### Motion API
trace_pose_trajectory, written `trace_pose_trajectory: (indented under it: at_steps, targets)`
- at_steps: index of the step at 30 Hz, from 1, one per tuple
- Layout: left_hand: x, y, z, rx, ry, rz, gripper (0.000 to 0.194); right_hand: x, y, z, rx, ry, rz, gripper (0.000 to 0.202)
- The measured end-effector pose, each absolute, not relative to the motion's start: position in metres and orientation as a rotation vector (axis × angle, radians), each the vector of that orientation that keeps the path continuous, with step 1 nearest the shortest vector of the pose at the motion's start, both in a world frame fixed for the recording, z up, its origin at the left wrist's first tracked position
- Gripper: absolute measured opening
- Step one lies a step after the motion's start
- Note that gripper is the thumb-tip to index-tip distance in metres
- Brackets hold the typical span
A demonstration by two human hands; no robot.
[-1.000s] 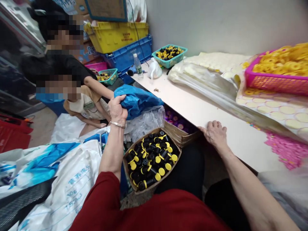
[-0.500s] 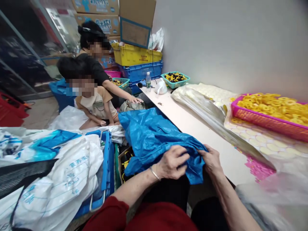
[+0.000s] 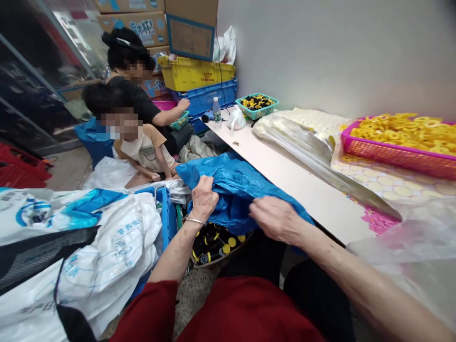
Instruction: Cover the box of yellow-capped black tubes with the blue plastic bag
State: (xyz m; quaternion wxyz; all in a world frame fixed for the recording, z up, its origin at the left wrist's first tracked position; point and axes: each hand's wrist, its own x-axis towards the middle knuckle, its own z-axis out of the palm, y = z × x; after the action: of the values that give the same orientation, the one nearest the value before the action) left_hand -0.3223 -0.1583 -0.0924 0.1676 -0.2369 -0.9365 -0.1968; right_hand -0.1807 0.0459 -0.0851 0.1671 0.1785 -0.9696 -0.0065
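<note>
Thin blue bag, gripped by the edge in both hands

You have the blue bag [image 3: 228, 173] in front of you, beside the white table [image 3: 281, 166] and above the black-and-yellow pieces [image 3: 219, 242]. Your left hand [image 3: 204, 197] pinches its near edge between thumb and fingers; your right hand [image 3: 276, 218] is closed on the edge farther right. Expect it to be light, limp and a little slippery, creasing easily and hard to tear by gentle handling. Take hold at the rim, a bunched fold in each hand. Your right fingertips are turned away and hard to make out. Folds hide the bag's inside, and the bag covers some of the pieces beneath.
</note>
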Motion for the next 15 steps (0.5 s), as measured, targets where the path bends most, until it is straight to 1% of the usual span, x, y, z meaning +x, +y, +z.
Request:
trace_pose_trajectory:
  at_steps: [1,2,4,6,8,11,13,15]
  targets:
    - [-0.322,-0.158,-0.085,-0.695,-2.635,-0.56,0.034,-0.188,0.038,-0.09,0.649,-2.842,-0.112,0.023]
    - [-0.323,-0.159,-0.077,-0.705,-2.609,-0.543,0.032,-0.198,0.033,-0.094,0.66,-2.9,-0.217,0.024]
    - [-0.328,-0.165,-0.06,-0.683,-2.555,-0.489,0.026,-0.22,0.035,-0.094,0.417,-2.887,-0.389,0.028]
    - [-0.336,-0.178,-0.04,-0.606,-2.473,-0.453,0.024,-0.242,0.044,-0.08,0.167,-2.741,-0.415,0.037]
    - [-0.344,-0.196,-0.021,-0.453,-2.339,-0.452,0.023,-0.26,0.055,-0.056,0.09,-2.6,-0.328,0.044]
    - [-0.357,-0.218,-0.009,-0.213,-2.107,-0.492,0.026,-0.28,0.067,-0.027,0.147,-2.495,-0.181,0.045]
    - [-0.365,-0.222,-0.019,-0.191,-2.104,-0.506,0.028,-0.288,0.076,-0.029,0.176,-2.516,-0.063,0.043]
    - [-0.372,-0.219,-0.041,-0.278,-2.352,-0.42,0.028,-0.291,0.085,-0.05,0.151,-2.6,0.174,0.035]
